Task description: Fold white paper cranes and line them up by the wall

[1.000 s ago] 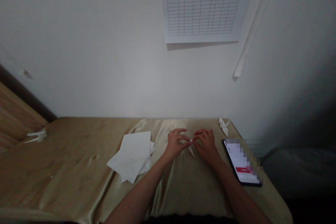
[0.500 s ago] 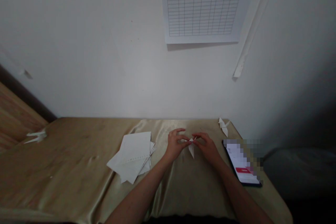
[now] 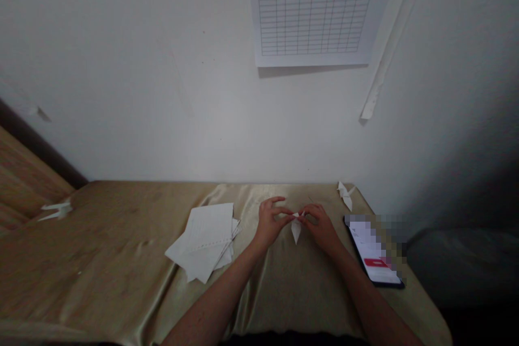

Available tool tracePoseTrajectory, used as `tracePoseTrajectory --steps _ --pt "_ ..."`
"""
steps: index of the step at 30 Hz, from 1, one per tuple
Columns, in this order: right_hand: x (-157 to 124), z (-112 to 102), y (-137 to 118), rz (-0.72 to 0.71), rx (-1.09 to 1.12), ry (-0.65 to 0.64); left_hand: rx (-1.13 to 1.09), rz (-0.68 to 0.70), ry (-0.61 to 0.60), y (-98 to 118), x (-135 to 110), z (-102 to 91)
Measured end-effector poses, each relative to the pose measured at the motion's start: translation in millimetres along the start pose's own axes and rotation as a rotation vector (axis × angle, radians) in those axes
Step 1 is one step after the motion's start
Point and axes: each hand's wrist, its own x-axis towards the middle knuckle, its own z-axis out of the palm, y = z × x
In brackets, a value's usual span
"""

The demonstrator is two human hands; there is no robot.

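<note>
Between my two hands is a small folded white paper piece (image 3: 296, 231), its pointed flap hanging down toward me. My left hand (image 3: 272, 219) pinches its left side between thumb and forefinger, the other fingers raised. From the right, my right hand (image 3: 318, 221) pinches the other side with thumb and forefinger, its remaining fingers curled. The fingertips cover the upper part of the folds. A finished-looking white paper crane (image 3: 345, 196) lies behind and to the right of my right hand.
Loose lined paper sheets (image 3: 211, 232) lie stacked left of my left arm. A phone (image 3: 371, 254) with a lit screen rests near the right edge. Another white folded paper (image 3: 57, 210) is at the far left. Satin cloth (image 3: 121, 259) covers the table, which meets a wall with a printed chart (image 3: 312, 16).
The hanging flap has swung slightly and now points more straight down. Both hands keep their pinch in nearly the same place; the other things have not moved.
</note>
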Motion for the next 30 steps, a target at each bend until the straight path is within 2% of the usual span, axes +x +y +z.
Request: tracePoseTrajectory --steps 8,17,30 --pt "-0.8 2.5 8.3 -0.064 -0.069 -0.005 0.026 0.031 -0.004 0.7 0.3 -0.1" --pt "-1.4 2.8 4.5 -0.098 -0.105 -0.015 0.043 0.067 -0.023 1.2 -0.7 0.4" --pt "-4.6 5.8 -0.4 -0.048 -0.02 -0.019 0.0 0.061 -0.039 3.7 -1.8 -0.1"
